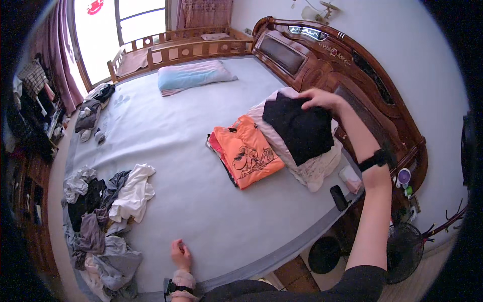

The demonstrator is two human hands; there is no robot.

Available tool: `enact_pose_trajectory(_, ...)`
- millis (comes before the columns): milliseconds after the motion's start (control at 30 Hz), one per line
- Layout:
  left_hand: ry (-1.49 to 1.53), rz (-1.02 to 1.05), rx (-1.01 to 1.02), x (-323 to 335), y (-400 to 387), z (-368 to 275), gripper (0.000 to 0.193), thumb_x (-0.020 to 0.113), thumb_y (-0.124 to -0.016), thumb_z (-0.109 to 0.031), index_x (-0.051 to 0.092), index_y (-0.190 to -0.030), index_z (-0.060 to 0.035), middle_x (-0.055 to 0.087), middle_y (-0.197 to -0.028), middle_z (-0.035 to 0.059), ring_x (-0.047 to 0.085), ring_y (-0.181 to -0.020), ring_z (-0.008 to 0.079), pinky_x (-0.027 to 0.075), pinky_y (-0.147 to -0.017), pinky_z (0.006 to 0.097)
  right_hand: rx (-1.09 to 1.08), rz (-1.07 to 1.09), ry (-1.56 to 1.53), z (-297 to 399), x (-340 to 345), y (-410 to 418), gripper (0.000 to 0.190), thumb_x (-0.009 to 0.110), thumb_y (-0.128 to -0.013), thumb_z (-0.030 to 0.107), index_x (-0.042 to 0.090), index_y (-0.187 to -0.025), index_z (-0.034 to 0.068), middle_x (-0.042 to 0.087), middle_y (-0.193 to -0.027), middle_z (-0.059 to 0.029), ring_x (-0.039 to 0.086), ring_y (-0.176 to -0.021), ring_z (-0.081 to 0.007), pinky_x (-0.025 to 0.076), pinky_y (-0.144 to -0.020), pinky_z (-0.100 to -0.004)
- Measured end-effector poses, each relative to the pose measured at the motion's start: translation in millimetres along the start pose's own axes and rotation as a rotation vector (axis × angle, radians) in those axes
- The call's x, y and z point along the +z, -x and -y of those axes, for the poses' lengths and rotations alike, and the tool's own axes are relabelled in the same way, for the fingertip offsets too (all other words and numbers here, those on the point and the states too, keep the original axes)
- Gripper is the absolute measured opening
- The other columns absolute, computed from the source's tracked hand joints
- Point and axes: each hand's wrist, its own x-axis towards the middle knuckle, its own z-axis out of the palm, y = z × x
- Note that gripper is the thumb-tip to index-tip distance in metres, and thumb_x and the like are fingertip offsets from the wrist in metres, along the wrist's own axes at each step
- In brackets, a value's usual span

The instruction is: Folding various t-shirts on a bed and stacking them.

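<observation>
My right hand (322, 100) reaches out to the far right and touches the upper edge of a folded black garment (298, 128). Whether the fingers pinch the cloth or only rest on it, I cannot tell. Beneath the black garment lies a pale pink pillow (320, 166). Beside it, a stack of folded clothes is topped by an orange T-shirt (249, 153) with a dark line drawing; red and dark layers show at its left edge. My left hand (181, 255) is over the near part of the bed, fingers curled in, with nothing visible in it.
A heap of loose clothes (94, 226) covers the bed's left edge, with a white shirt (134, 192) on its right. Socks lie beyond. A black cylindrical object (339, 198) and a tissue pack (351, 179) sit near the wooden headboard (324, 60). A fan (405, 253) stands at right.
</observation>
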Motion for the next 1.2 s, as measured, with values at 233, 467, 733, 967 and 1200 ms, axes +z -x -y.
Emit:
enact_pose_trajectory(233, 0.084, -0.006, 0.069, 13.1, -4.0, -20.2, 0.018, 0.054, -0.082, 0.003, 0.056, -0.098, -0.0034, 0.054, -0.087, 0.0103, 0.055, -0.066, 0.0228, 0.046, -0.059, 0.0322, -0.05, -0.601, 0.308, -135.8, -19.9, 11.6, 0.047, 0.065, -0.081, 0.009, 0.056, -0.126, -0.001, 0.064, -0.118, -0.0123, 0.058, -0.11, -0.0203, 0.043, -0.099, -0.0314)
enact_pose_trajectory(467, -0.099, 0.081, 0.076, 7.7, -3.8, 4.6, 0.01, 0.055, -0.084, 0.0, 0.057, -0.092, -0.0045, 0.05, -0.081, 0.0094, 0.052, -0.065, 0.023, 0.043, -0.056, 0.0339, 0.331, -1.002, 0.163, -249.1, 96.7, 8.9, 0.074, 0.077, -0.073, 0.047, 0.054, -0.129, 0.004, 0.06, -0.123, -0.0196, 0.057, -0.114, -0.032, 0.044, -0.097, -0.0391)
enact_pose_trajectory(733, -0.023, 0.066, 0.055, 16.2, -1.7, -11.1, 0.008, 0.056, -0.084, -0.001, 0.059, -0.09, -0.005, 0.052, -0.083, 0.01, 0.053, -0.063, 0.0231, 0.045, -0.056, 0.0335, 0.512, -0.935, -0.075, -268.3, 71.9, 30.1, 0.065, 0.071, -0.078, 0.043, 0.056, -0.123, -0.001, 0.058, -0.125, -0.0226, 0.055, -0.117, -0.0309, 0.044, -0.097, -0.0384)
enact_pose_trajectory(967, -0.037, 0.081, 0.018, 6.7, -4.0, -15.8, 0.007, 0.056, -0.084, -0.002, 0.059, -0.09, -0.0049, 0.053, -0.087, 0.0103, 0.054, -0.064, 0.0231, 0.046, -0.056, 0.0332, 0.678, -0.877, 0.306, -224.2, 116.5, 44.1, 0.06, 0.063, -0.086, 0.039, 0.049, -0.131, 0.002, 0.056, -0.129, -0.0181, 0.053, -0.118, -0.0352, 0.041, -0.101, -0.0431)
enact_pose_trajectory(1200, -0.087, 0.059, 0.058, 10.4, -1.6, -9.3, 0.006, 0.055, -0.084, -0.002, 0.059, -0.089, -0.0051, 0.052, -0.088, 0.0098, 0.055, -0.066, 0.0229, 0.045, -0.057, 0.0331, 0.457, -1.327, 0.191, -289.0, 77.5, 55.5, 0.032, 0.065, -0.084, 0.029, 0.068, -0.09, -0.002, 0.067, -0.079, -0.0189, 0.066, -0.079, -0.0341, 0.05, -0.073, -0.0426)
